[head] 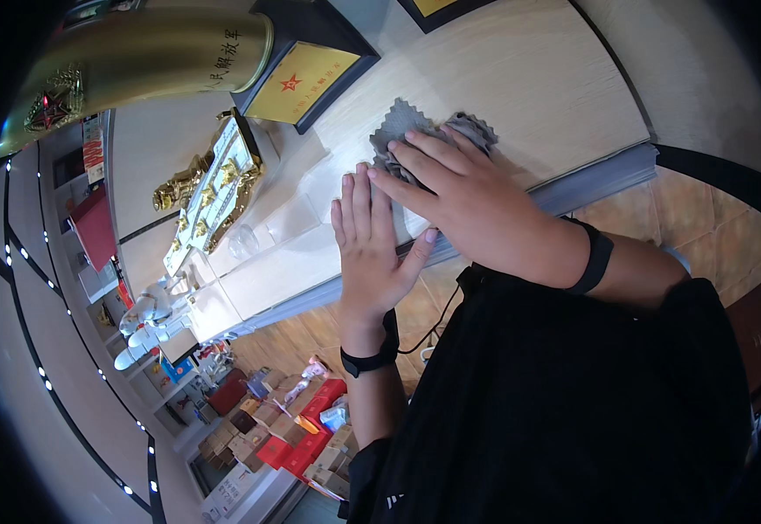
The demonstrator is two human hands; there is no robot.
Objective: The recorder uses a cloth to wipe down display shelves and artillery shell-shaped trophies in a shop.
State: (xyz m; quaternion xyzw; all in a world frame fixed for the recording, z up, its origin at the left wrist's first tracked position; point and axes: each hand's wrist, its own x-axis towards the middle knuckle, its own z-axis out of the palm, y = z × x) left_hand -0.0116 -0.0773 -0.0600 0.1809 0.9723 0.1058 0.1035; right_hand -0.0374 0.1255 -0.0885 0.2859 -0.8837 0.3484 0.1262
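My right hand [462, 180] lies palm down on a bunched grey cloth [403, 121] with zigzag-cut edges, its fingers pressing the cloth onto a pale wood-grain tabletop [551, 78]. Beside it, my left hand [367, 242] rests flat near the table's front edge, holding nothing, with its thumb apart. Its fingertips come close to the right index finger; whether they touch is unclear. Left of the cloth stands a black base with a gold plaque [302, 82] bearing a red star and writing. A large gold shell-shaped ornament [158, 56] with a star emblem rises from that base.
A gold aircraft carrier model [230, 173] with a white deck stands farther left, near a small clear round object [243, 242]. Beyond are pale figurines [151, 311]. A black cable [443, 321] hangs below the table edge. Red boxes [305, 452] and cartons are stacked at lower left.
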